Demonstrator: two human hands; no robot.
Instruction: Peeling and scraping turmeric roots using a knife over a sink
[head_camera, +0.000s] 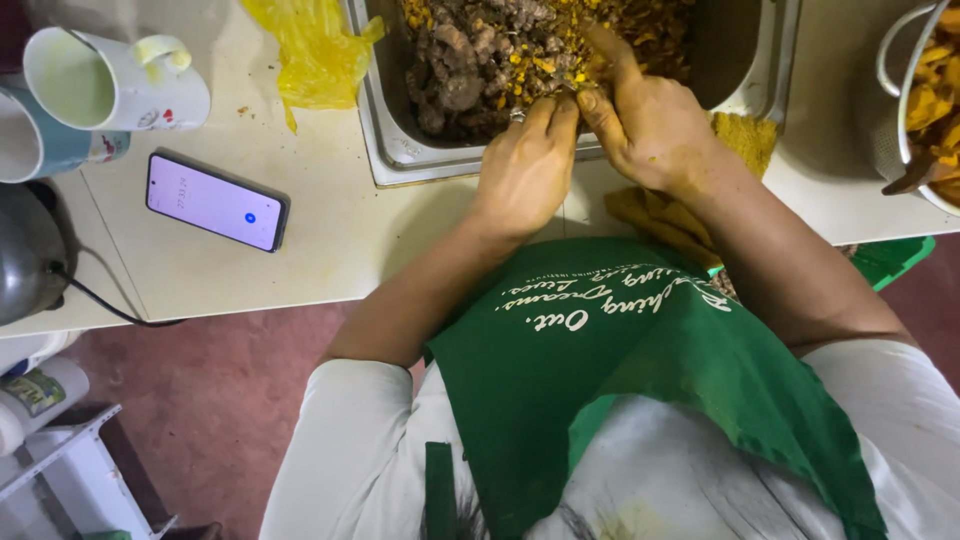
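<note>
Head view shows a small root piece (572, 88) pinched between both yellow-stained hands, left hand (525, 170) and right hand (645, 120), over the near rim of a steel tray (385, 140) of roots on the tabletop (330, 230), a phone (216, 200) lying to the left.

Shiny rectangular steel tray (395, 150), smooth matt white tabletop (330, 240), crinkly glossy yellow plastic bag (315, 50), glazed white ceramic mug (120, 80), matt green cloth apron (640, 370), glossy glass-faced black phone (217, 201).
</note>
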